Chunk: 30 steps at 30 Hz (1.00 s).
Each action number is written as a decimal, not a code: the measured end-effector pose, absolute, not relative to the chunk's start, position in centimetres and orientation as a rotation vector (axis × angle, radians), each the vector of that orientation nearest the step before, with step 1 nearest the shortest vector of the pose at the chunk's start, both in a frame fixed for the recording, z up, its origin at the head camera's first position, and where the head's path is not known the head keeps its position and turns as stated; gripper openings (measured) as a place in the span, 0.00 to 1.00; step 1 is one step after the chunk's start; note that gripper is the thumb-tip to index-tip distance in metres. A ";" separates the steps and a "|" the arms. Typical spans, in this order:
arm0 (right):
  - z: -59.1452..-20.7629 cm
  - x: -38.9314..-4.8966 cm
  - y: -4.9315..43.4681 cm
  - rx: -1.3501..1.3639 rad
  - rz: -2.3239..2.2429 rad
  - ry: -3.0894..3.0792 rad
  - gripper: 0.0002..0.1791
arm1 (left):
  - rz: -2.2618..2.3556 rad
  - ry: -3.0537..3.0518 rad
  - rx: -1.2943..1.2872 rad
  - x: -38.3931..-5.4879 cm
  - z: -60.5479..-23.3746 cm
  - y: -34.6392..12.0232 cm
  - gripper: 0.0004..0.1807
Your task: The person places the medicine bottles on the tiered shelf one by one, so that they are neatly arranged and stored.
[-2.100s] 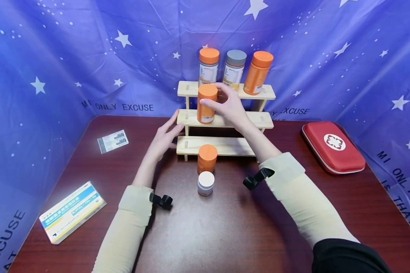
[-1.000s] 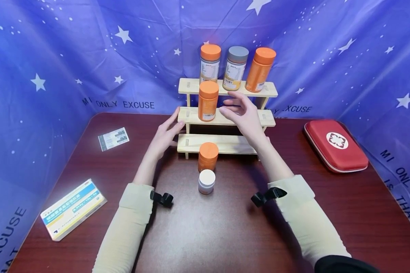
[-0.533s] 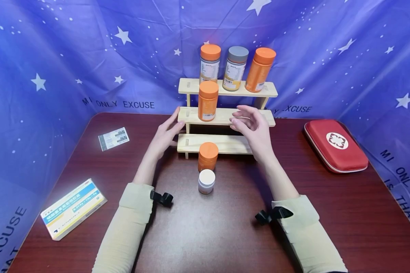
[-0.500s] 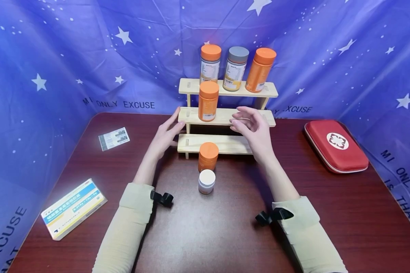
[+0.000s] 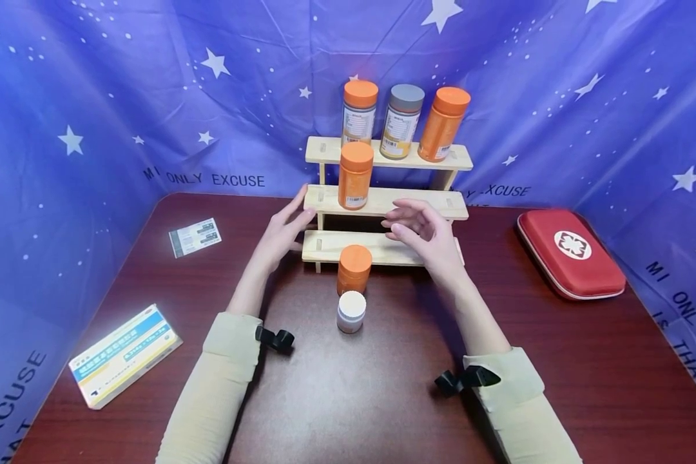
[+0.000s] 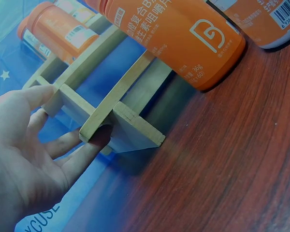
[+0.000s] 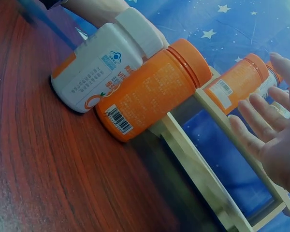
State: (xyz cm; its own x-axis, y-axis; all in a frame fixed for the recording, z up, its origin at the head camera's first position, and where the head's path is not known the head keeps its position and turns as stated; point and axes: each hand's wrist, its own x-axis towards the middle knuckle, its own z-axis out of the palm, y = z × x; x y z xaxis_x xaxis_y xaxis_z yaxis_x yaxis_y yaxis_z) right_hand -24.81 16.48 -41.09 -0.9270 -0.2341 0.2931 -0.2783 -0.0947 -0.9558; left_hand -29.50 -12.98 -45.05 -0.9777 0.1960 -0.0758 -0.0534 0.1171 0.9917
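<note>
My left hand point(image 5: 278, 235) touches the left end of a three-tier wooden rack point(image 5: 383, 198), its extended fingers and thumb resting on the shelf ends. My right hand point(image 5: 430, 241) hovers in front of the rack's right half, fingers loosely bent, holding nothing. An orange pill bottle point(image 5: 356, 177) stands upright on the left part of the middle shelf. Before the bottom shelf, on the table, is another orange pill bottle point(image 7: 152, 92), with a smaller white-capped bottle point(image 7: 99, 65) just in front of it.
On the top shelf stand an orange-capped bottle point(image 5: 358, 119), a grey-capped bottle point(image 5: 402, 122) and an orange bottle point(image 5: 443, 125). A red zip case point(image 5: 574, 254) lies at the right. At the left are a blister pack point(image 5: 195, 238) and a white medicine box point(image 5: 125, 356). A starry blue cloth point(image 5: 238, 90) hangs behind.
My right hand has let go of the orange pill bottle on the middle shelf and moved right and down toward the lower shelf. The left hand stays at the rack's end.
</note>
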 end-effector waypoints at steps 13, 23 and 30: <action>-41.9 -24.8 16.3 0.746 2.067 -2.351 0.25 | 1.960 2.200 0.131 -29.4 -45.0 -13.1 0.34; -42.4 -24.2 16.1 0.858 2.042 -2.508 0.27 | 1.962 2.208 0.141 -29.2 -45.4 -12.9 0.34; -42.4 -24.2 16.0 0.891 2.061 -2.607 0.32 | 1.952 2.210 0.138 -29.1 -45.2 -12.8 0.35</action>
State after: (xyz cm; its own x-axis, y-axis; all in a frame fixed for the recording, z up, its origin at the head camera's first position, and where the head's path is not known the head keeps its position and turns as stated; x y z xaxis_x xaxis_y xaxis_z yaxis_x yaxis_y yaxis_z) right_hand -24.16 15.97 -42.41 -0.8244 -0.5603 0.0804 -0.2074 0.1668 -0.9639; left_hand -29.15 -12.77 -45.18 -0.9777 0.1941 -0.0800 -0.0555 0.1285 0.9902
